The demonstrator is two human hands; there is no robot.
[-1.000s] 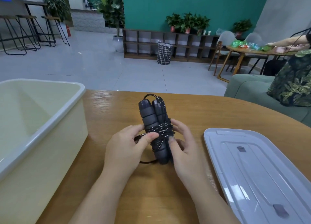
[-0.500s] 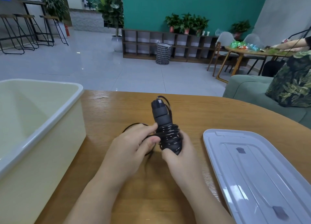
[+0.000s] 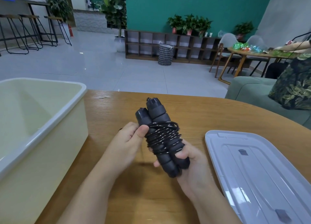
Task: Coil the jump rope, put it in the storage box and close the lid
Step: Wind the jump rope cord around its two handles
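The black jump rope (image 3: 161,136) is bundled: its two padded handles lie side by side, with the speckled cord wound around their middle. My right hand (image 3: 191,166) grips the lower ends of the handles from underneath. My left hand (image 3: 129,139) pinches the cord at the left side of the winding, thumb on top. The bundle is held above the wooden table (image 3: 193,109), tilted up and away from me. The open cream storage box (image 3: 50,127) stands at the left. Its translucent grey lid (image 3: 259,169) lies flat on the table at the right.
Beyond the table's far edge lies a tiled floor with a low shelf of potted plants. At the right are a green sofa (image 3: 249,90) with a leaf-print cushion and another person's arm at a small round table.
The bundle has turned in my hands, showing both handles again, and shifted slightly right. The loose loop of cord seen at the left has been drawn in tight against the winding.
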